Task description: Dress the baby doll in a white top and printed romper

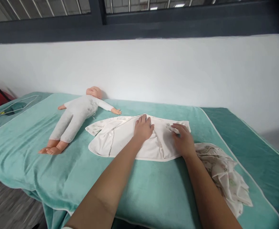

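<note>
Well, the small white shirt lies spread at the dial's centre on the green cover, with the doll at ten o'clock and the crumpled cloth at four. Your hands are apart: the left hand rests on the shirt, fingers extended, and the right hand, thumb spread, is over its two-o'clock sleeve; you can't tell whether those fingertips touch. Expect light, limp fabric that rucks easily; hold it by the sleeve ends or hem. Your hands hide part of it, and its print is too small to read.
</note>
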### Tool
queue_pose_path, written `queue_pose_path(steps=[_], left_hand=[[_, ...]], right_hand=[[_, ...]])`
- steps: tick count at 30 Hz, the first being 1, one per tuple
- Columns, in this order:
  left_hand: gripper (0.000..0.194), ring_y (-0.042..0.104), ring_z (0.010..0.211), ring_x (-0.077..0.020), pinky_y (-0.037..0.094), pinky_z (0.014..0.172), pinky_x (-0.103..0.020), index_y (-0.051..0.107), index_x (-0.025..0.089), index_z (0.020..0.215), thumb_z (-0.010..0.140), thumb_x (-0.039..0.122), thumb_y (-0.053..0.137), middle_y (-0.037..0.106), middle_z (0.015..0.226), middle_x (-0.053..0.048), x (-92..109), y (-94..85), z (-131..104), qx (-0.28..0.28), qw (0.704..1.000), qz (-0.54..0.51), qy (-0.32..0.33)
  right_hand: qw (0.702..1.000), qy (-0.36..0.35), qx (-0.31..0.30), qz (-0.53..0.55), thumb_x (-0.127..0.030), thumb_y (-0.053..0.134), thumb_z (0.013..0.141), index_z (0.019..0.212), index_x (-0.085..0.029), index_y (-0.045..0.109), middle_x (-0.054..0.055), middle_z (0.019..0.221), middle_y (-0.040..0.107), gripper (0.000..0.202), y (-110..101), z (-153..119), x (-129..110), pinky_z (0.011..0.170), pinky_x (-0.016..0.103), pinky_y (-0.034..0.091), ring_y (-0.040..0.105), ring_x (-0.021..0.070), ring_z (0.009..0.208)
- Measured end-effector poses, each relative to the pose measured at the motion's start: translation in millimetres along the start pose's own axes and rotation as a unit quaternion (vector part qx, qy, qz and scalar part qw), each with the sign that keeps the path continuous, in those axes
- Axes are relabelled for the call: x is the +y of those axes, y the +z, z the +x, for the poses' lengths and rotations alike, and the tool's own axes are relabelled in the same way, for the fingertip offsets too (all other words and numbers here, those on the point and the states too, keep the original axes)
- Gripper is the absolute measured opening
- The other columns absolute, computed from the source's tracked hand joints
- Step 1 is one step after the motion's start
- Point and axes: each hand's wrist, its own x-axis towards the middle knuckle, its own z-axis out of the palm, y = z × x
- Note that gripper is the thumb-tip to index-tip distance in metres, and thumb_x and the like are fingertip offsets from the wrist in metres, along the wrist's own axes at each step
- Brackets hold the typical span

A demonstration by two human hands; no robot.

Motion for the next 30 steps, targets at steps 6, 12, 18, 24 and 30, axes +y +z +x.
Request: queue_pose_path(steps=[6, 12, 18, 24, 30], left_hand=[[0.045, 0.037, 0.138, -0.0288, 0.036, 0.112, -0.046, 0.052, 0.022, 0.136, 0.099, 0.042, 0.037, 0.041, 0.151, -0.013, 0.1, -0.8, -1.5, 0.016, 1.000, 0.001, 0.007], [0.034, 0.045, 0.131, -0.0281, 0.039, 0.108, -0.046, 0.061, 0.020, 0.122, 0.099, 0.033, 0.039, 0.051, 0.142, -0.012, 0.0, -1.7, -0.7, 0.032, 0.999, -0.018, 0.003], [0.028, 0.053, 0.124, -0.0246, 0.044, 0.104, -0.042, 0.063, 0.020, 0.117, 0.097, 0.024, 0.044, 0.062, 0.130, -0.010, -15.7, -20.9, -34.2, 0.115, 0.989, -0.085, 0.030], [0.027, 0.057, 0.120, -0.0257, 0.045, 0.105, -0.043, 0.065, 0.019, 0.116, 0.095, 0.022, 0.048, 0.066, 0.122, -0.010, -90.6, -69.5, -85.4, 0.238, 0.969, -0.067, -0.018], [0.031, 0.060, 0.112, -0.0290, 0.048, 0.098, -0.044, 0.065, 0.019, 0.116, 0.096, 0.032, 0.046, 0.068, 0.116, -0.012, -153.6, -97.3, -137.6, 0.236, 0.952, -0.005, -0.196]], right_hand=[[0.983, -0.103, -0.148, -0.038, -0.043, 0.040, 0.100, 0.144, -0.016, 0.049, 0.015, 0.156, 0.042, 0.053, 15.5, -8.2, -19.5, 0.119, 0.049, 0.034, 0.036, 0.0270, 0.147], [0.946, -0.106, -0.248, -0.178, -0.050, 0.028, 0.102, 0.151, -0.012, 0.042, 0.016, 0.159, 0.034, 0.064, 25.4, -13.9, -20.5, 0.120, 0.054, 0.029, 0.029, 0.0306, 0.150], [0.943, -0.101, -0.255, -0.188, -0.050, 0.027, 0.102, 0.150, -0.012, 0.041, 0.014, 0.160, 0.034, 0.063, 21.7, -12.0, -24.1, 0.120, 0.052, 0.028, 0.031, 0.0293, 0.149], [0.954, -0.092, -0.236, -0.161, -0.045, 0.035, 0.101, 0.145, -0.016, 0.047, 0.013, 0.157, 0.040, 0.054, 15.1, -8.3, -32.6, 0.119, 0.051, 0.031, 0.036, 0.0287, 0.146], [0.976, -0.065, -0.192, -0.076, -0.035, 0.046, 0.097, 0.134, -0.024, 0.053, 0.007, 0.143, 0.055, 0.040, 38.9, 6.8, -90.6, 0.105, 0.041, 0.048, 0.056, 0.0248, 0.126]])
